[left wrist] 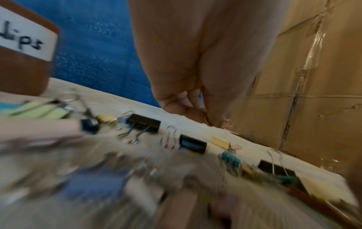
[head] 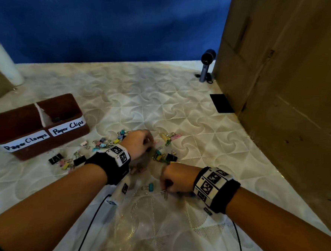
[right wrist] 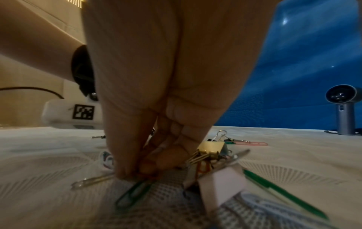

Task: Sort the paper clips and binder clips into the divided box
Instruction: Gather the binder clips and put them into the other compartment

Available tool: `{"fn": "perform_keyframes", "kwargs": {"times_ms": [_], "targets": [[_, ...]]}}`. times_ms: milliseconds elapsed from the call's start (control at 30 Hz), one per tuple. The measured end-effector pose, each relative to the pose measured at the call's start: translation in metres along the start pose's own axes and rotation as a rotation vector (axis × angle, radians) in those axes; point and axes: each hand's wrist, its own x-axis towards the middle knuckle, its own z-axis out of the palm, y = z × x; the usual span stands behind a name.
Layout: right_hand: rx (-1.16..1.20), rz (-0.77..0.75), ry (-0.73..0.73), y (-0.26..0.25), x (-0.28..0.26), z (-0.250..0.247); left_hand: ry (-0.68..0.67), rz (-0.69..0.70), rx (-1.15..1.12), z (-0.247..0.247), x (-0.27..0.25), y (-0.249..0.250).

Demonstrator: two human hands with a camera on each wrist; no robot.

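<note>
Divided box [head: 42, 137], table's left: we read "Paper Clamps", "Paper Clips" | clips scattered on patterned tablecloth [head: 181, 110], blue backdrop [head: 109, 21] | left hand [head: 138, 143] pinches orange paper clip [left wrist: 206, 120] | right hand [head: 177, 176] pinches paper clip [right wrist: 149, 174]

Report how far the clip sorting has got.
Done: little. A few clips lie in the "Paper Clips" side of the divided box; the "Paper Clamps" side looks bare. In hand: the left hand and right hand each pinch at paper clips on the table. Left: most binder clips and paper clips are scattered there.
</note>
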Motion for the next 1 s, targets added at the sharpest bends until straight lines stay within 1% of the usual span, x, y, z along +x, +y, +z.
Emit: {"fn": "perform_keyframes", "kwargs": {"times_ms": [67,133,200,267,333,400,467,533,633,733,800,867,1000], "targets": [[0.01,-0.008,-0.003,0.002,-0.003,-0.002,-0.021,0.016,0.046,0.002,0.011,0.002],[0.039,-0.007,0.026,0.007,-0.007,-0.009,-0.105,0.013,0.131,0.008,0.02,0.001],[0.085,0.017,0.139,0.022,-0.007,-0.024,-0.17,-0.013,0.222,0.013,0.025,-0.002],[0.133,0.059,0.318,0.046,-0.003,-0.042,-0.178,-0.017,0.271,0.016,0.027,-0.007],[0.192,0.147,0.463,0.069,0.004,-0.053,-0.189,-0.006,0.282,0.013,0.026,-0.013],[0.209,0.243,0.542,0.086,0.014,-0.054,-0.209,-0.037,0.264,0.006,0.025,-0.021],[0.23,0.309,0.548,0.093,0.024,-0.048,-0.245,-0.077,0.222,-0.002,0.024,-0.027],[0.258,0.338,0.524,0.095,0.033,-0.045,-0.266,-0.102,0.155,-0.008,0.022,-0.032],[0.165,0.374,0.506,0.095,0.045,-0.045,-0.225,-0.118,0.058,-0.006,0.019,-0.038],[0.196,0.437,0.522,0.096,0.049,-0.045,-0.178,-0.139,-0.029,0.003,0.019,-0.036],[0.19,0.458,0.531,0.097,0.049,-0.044,-0.171,-0.133,-0.014,0.005,0.023,-0.033],[0.141,0.471,0.517,0.098,0.047,-0.045,-0.193,-0.122,0.047,0.005,0.028,-0.03],[0.118,0.482,0.454,0.094,0.041,-0.047,-0.219,-0.092,0.085,0.007,0.031,-0.026]]}}
